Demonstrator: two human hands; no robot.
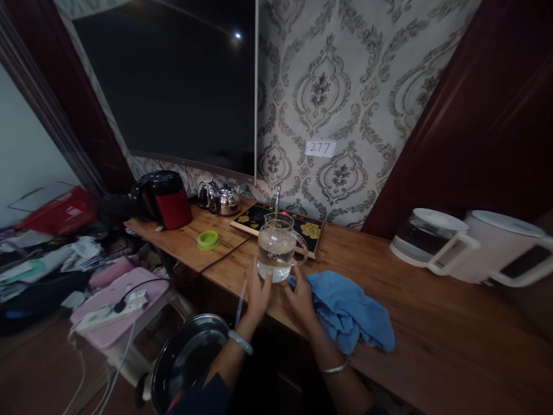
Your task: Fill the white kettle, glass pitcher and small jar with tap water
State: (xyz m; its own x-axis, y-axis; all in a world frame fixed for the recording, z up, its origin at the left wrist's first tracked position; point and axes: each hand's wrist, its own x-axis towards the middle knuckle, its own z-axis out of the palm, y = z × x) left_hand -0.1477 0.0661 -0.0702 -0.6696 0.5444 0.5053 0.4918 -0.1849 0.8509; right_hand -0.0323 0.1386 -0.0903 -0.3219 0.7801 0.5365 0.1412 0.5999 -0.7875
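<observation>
A clear glass pitcher (276, 253) with a side handle and spout is partly filled with clear liquid, near the table's front edge. My left hand (258, 295) grips its lower left side, thumb in front and fingers around the glass. At the lower right of the pitcher, below its handle, my right hand (301, 297) has its thumb and fingers apart. Beside that hand lies a crumpled blue cloth (352, 311); a bit of it shows by the fingertips, and whether they touch it is unclear. Behind the pitcher is a black cooktop (310, 229) with gold flowers and a thin metal spout.
On the wooden table (432, 323) are a green ring-shaped lid (208, 240), small metal kettles (227, 200), a red-and-black kettle (173, 202) and white-handled jugs (432, 239). A dark pan (190, 351) sits below, near a pink stool (118, 302) with cords.
</observation>
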